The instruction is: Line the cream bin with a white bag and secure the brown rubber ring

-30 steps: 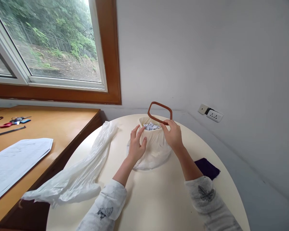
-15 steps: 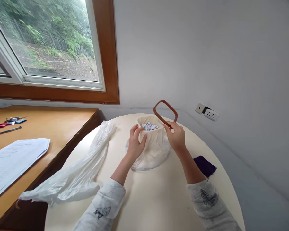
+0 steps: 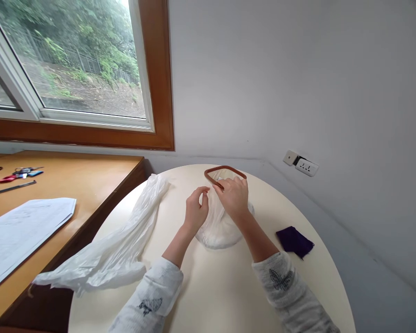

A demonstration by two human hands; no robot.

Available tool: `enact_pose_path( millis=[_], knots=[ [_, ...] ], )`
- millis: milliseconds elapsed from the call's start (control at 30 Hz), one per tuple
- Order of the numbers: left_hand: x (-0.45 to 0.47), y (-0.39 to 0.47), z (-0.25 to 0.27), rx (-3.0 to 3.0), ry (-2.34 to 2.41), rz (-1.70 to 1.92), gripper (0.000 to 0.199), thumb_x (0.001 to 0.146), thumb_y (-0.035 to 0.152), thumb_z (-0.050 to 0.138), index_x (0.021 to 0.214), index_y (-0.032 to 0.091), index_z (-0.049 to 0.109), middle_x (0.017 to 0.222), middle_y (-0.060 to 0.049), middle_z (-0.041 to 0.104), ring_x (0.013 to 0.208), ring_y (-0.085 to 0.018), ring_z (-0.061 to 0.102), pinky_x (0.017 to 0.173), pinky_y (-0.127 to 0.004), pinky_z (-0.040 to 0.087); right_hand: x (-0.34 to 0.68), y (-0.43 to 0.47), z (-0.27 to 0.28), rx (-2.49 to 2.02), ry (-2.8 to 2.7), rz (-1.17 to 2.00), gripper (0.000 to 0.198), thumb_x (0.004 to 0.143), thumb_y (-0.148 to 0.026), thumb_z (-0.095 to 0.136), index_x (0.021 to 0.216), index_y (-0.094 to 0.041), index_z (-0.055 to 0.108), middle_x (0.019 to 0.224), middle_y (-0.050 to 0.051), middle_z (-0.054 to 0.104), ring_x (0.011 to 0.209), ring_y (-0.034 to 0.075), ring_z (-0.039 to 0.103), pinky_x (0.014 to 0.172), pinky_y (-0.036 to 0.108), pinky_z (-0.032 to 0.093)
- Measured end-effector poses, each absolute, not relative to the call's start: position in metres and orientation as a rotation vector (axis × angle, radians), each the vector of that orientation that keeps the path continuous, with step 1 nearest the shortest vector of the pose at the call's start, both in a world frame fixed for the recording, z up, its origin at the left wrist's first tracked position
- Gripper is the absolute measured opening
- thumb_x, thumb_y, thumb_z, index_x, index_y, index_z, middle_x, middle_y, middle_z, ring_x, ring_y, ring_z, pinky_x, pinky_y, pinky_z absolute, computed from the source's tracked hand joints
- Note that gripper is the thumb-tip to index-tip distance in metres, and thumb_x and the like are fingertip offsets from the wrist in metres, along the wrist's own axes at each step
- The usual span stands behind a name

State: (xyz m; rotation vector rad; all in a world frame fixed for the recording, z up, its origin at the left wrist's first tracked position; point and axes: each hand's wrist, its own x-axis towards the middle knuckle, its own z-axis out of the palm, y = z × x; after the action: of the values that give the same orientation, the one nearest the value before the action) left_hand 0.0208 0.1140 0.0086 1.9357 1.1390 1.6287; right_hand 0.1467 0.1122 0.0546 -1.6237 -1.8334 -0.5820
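Note:
A white bin (image 3: 219, 231) lined with a thin white plastic bag (image 3: 213, 208) stands on the round table. My right hand (image 3: 234, 196) grips a brown rounded-square bin ring (image 3: 225, 167), which is tilted over the bin's mouth. Through the ring a little of the bin's opening shows; the rest is hidden behind my right hand. At the left side of the rim is my left hand (image 3: 196, 210), thumb and forefinger pinched together on the bag's edge. Whether the ring touches the rim, I cannot tell.
A crumpled white plastic bag (image 3: 125, 245) sprawls over the round table's (image 3: 218, 296) left side. Dark purple cloth (image 3: 294, 241) lies at the right. Papers (image 3: 24, 231) and small tools (image 3: 24, 173) rest on the wooden desk (image 3: 90, 171). Wall sockets (image 3: 307, 167) are behind.
My right hand has brought the ring leftward and down, from upright beside the bin to over its mouth. The crumpled paper inside is now mostly hidden. My left fingers have closed in.

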Motion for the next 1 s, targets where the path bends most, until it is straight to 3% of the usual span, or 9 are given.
enact_pose_path(
  millis=[333, 633, 1000],
  knots=[
    [0.023, 0.117, 0.006, 1.935, 1.06, 1.688, 0.032, 0.084, 0.012, 0.041, 0.113, 0.02, 0.05, 0.106, -0.008, 0.057, 0.093, -0.017, 0.058, 0.084, -0.035, 0.048, 0.14, 0.107, 0.046, -1.583, -1.851, -0.587, 0.03, 0.09, -0.036, 0.04, 0.089, -0.022, 0.067, 0.072, 0.003, 0.065, 0.075, 0.019, 0.048, 0.071, 0.032, 0.024],
    [0.024, 0.12, 0.003, 2.077, 1.052, 1.599, 0.05, 0.082, 0.011, 0.043, 0.13, 0.023, 0.041, 0.127, -0.009, 0.041, 0.119, -0.02, 0.042, 0.1, -0.04, 0.039, 0.136, 0.101, 0.047, -1.564, -1.838, -0.682, 0.025, 0.089, -0.028, 0.042, 0.092, -0.02, 0.066, 0.073, 0.005, 0.062, 0.074, 0.019, 0.045, 0.067, 0.033, 0.023],
    [0.023, 0.114, 0.01, 2.269, 1.095, 1.507, 0.049, 0.082, 0.011, 0.043, 0.128, 0.026, 0.041, 0.142, -0.008, 0.033, 0.129, -0.022, 0.032, 0.104, -0.045, 0.03, 0.153, 0.092, 0.046, -1.545, -1.863, -0.538, 0.024, 0.089, -0.025, 0.043, 0.1, -0.024, 0.065, 0.081, 0.004, 0.063, 0.077, 0.017, 0.047, 0.068, 0.031, 0.024]
  ],
)
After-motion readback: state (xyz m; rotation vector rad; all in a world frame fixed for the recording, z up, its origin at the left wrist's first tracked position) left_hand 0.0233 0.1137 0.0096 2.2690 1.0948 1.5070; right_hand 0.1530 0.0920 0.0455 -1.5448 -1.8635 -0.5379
